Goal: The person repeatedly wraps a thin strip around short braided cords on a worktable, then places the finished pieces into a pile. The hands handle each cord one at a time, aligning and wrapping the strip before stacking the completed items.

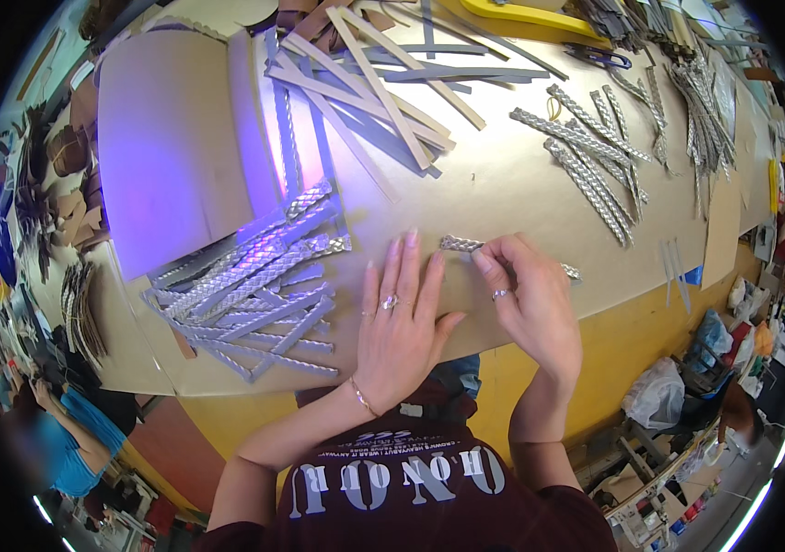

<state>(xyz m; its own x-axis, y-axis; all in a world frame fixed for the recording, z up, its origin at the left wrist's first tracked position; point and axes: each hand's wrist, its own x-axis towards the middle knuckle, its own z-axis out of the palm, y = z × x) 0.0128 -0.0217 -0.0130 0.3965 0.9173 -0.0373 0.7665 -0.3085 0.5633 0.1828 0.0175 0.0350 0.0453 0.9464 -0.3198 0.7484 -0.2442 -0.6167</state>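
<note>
Left hand [402, 308] lies flat, fingers spread, palm down on the tan surface [494, 193]; its grip holds nothing. Right hand [531, 294] pinches a silver braided strip [460, 244] at its near end, grip closed on it. Strip lies on the surface between both hands' fingertips. Pile of braided strips [254, 294] sits left of the left hand.

- The person is wearing a dark maroon short-sleeved shirt with pale block lettering across the chest.
- The left grip [402, 313] is wearing a ring, with a thin bracelet just below it at the wrist.
- The right grip [526, 294] is wearing a ring on one finger.
</note>
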